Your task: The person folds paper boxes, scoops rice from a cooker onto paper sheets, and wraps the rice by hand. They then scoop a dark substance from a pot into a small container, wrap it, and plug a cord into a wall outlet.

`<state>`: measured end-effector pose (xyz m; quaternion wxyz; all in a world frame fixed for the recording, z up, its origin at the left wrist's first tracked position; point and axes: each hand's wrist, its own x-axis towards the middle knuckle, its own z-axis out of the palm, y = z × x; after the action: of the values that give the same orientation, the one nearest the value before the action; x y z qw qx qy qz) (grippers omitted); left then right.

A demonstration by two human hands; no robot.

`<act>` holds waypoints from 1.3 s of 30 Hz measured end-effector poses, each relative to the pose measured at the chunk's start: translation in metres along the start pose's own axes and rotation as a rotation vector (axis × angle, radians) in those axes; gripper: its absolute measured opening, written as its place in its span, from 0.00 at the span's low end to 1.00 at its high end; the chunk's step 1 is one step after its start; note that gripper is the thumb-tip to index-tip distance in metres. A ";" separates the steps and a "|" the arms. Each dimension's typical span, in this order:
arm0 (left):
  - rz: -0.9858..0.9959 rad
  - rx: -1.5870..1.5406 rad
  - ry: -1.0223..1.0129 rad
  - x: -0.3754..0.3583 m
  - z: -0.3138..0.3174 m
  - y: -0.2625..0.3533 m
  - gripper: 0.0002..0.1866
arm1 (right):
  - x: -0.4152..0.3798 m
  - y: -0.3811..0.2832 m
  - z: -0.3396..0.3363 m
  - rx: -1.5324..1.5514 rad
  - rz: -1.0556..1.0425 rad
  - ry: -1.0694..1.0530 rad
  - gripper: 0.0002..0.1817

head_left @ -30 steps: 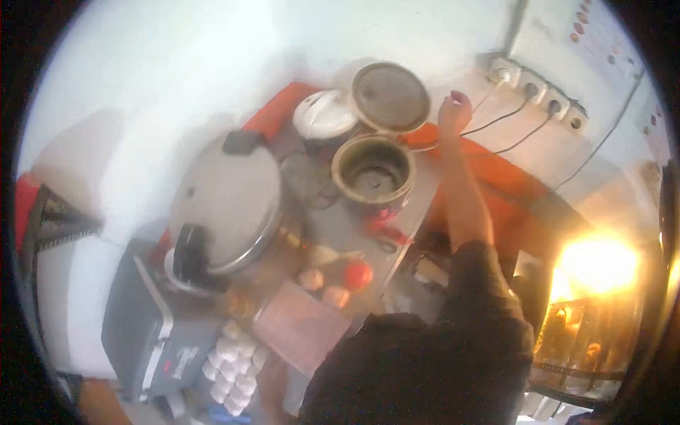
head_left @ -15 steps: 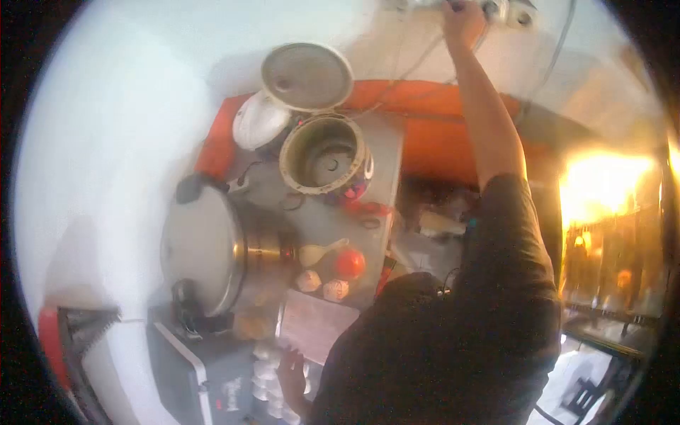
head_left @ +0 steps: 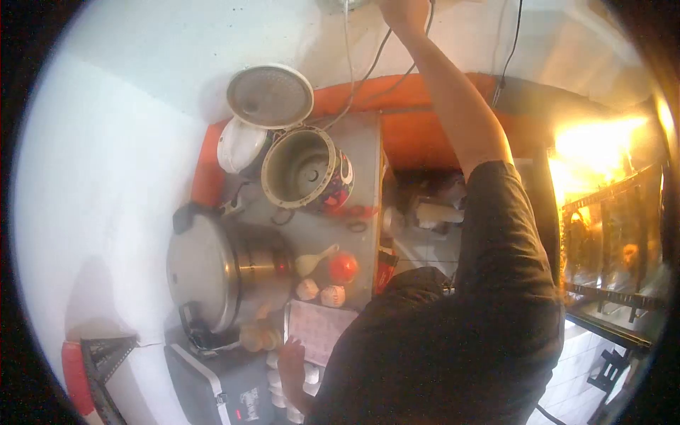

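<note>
My right arm reaches up across the view. My right hand [head_left: 405,15] is at the top edge by the wall, near several hanging cables [head_left: 386,42]; its fingers are cut off by the frame. At the lower middle, my left hand [head_left: 292,360] has its fingers stretched out and holds nothing. It lies at the edge of a flat, pale pink rectangular panel [head_left: 320,331], beside stacked white cup-shaped things [head_left: 276,389]. Beyond the panel are two pale round things [head_left: 320,292], a red ball-like thing [head_left: 343,268] and a pale paddle-shaped spoon [head_left: 315,261].
A large steel cooker [head_left: 202,273] with a closed lid stands left. Behind it is an open rice cooker [head_left: 301,170], its lid [head_left: 270,95] raised. A grey box [head_left: 219,386] sits lower left. A brightly lit glass panel [head_left: 609,234] is at right.
The view has shifted, so my right hand appears farther left and higher, and the wall sockets have left the frame. My left hand stays by the pink panel.
</note>
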<state>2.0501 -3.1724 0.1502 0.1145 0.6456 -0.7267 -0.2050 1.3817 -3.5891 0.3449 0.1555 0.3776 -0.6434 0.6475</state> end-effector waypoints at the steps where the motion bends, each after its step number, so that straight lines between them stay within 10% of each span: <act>1: -0.197 -0.144 -0.033 -0.002 0.009 0.005 0.19 | -0.001 -0.001 -0.003 0.023 0.014 -0.030 0.15; 12: -0.499 -0.399 -0.053 -0.004 0.010 0.035 0.17 | 0.003 0.013 0.017 -0.050 -0.057 0.090 0.15; 39: -0.318 -0.299 -0.046 0.013 0.034 0.027 0.23 | 0.017 0.027 -0.005 -0.258 0.038 -0.061 0.24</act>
<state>2.0095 -3.1778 0.1309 0.1588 0.7230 -0.5796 -0.3407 1.3508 -3.5924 0.3380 0.1710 0.3616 -0.7328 0.5504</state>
